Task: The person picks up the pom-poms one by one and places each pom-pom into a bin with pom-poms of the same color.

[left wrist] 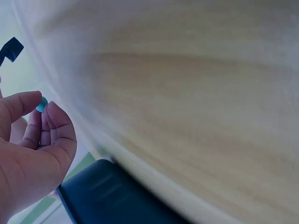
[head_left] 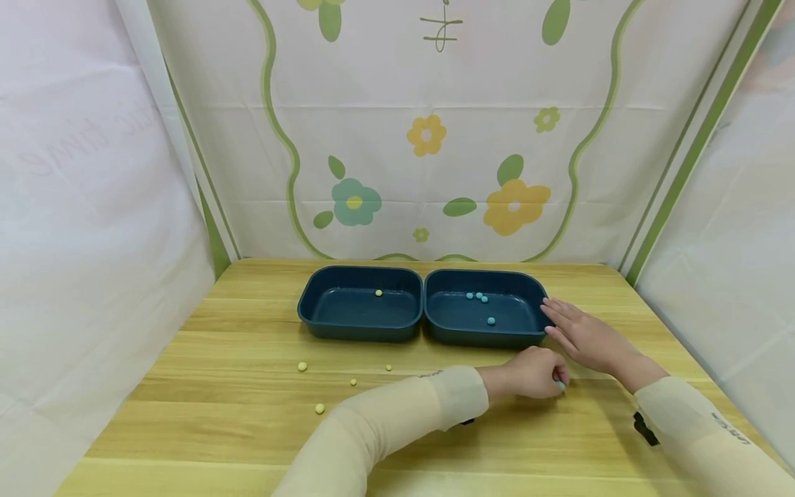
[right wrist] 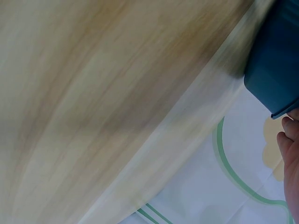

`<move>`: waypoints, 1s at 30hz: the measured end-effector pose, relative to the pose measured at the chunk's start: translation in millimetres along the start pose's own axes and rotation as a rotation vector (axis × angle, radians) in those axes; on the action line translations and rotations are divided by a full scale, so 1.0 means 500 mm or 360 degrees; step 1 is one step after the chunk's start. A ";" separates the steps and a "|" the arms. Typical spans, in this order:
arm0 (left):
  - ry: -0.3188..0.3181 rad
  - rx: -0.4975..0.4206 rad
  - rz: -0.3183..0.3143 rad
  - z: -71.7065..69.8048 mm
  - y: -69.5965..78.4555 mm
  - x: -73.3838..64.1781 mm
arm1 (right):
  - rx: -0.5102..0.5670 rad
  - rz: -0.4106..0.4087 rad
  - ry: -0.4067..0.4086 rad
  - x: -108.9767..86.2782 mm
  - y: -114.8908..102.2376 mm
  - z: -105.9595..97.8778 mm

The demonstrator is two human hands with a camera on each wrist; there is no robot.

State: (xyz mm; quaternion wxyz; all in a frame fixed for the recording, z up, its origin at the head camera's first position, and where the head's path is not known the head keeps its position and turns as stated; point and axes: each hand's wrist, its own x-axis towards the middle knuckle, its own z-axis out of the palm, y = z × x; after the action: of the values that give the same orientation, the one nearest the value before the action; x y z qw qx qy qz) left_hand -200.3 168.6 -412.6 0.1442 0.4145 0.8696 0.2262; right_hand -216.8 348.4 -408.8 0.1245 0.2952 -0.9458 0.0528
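Note:
My left hand (head_left: 533, 373) reaches across to the right, in front of the right blue box (head_left: 487, 338). Its thumb and forefinger pinch a small blue ball (left wrist: 42, 104), which shows partly in the head view too. My right hand (head_left: 589, 339) lies with straight fingers against the right end of that box; in the right wrist view its fingertips (right wrist: 286, 135) appear at the box's rim. Inside the right box are several blue balls (head_left: 491, 321). The left blue box (head_left: 360, 333) stands beside it and holds one yellow ball (head_left: 379, 293).
Several yellow balls (head_left: 302, 366) lie scattered on the wooden table (head_left: 205, 414), in front of the left box and left of my left forearm. Behind the boxes hangs a flowered white curtain (head_left: 397, 90), and white cloth walls (head_left: 93, 207) close off both sides.

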 end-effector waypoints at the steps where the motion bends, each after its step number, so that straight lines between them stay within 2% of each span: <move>1: 0.0009 0.0004 0.0013 -0.003 -0.001 -0.001 | 0.0002 0.0004 -0.0004 0.000 -0.001 -0.001; 5: 0.0031 -0.0013 0.0049 -0.019 -0.005 -0.006 | 0.0011 0.0024 -0.0025 -0.001 -0.001 -0.002; 12: 0.0066 -0.0155 0.0076 -0.052 -0.015 -0.025 | 0.0036 0.0074 -0.0085 -0.001 -0.001 -0.003; 17: 0.0089 -0.0238 0.0085 -0.078 -0.028 -0.034 | 0.0014 0.0059 -0.0080 -0.001 -0.002 -0.005; 30: 0.0294 -0.0442 0.0048 -0.147 -0.073 -0.047 | -0.0007 0.0041 -0.0040 0.001 0.000 0.000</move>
State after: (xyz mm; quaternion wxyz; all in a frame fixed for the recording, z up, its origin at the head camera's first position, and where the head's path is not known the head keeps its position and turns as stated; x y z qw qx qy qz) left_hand -241.9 109.6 -366.7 0.1162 0.3811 0.8333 0.3834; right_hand -217.2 348.3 -408.4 0.1125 0.2834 -0.9512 0.0487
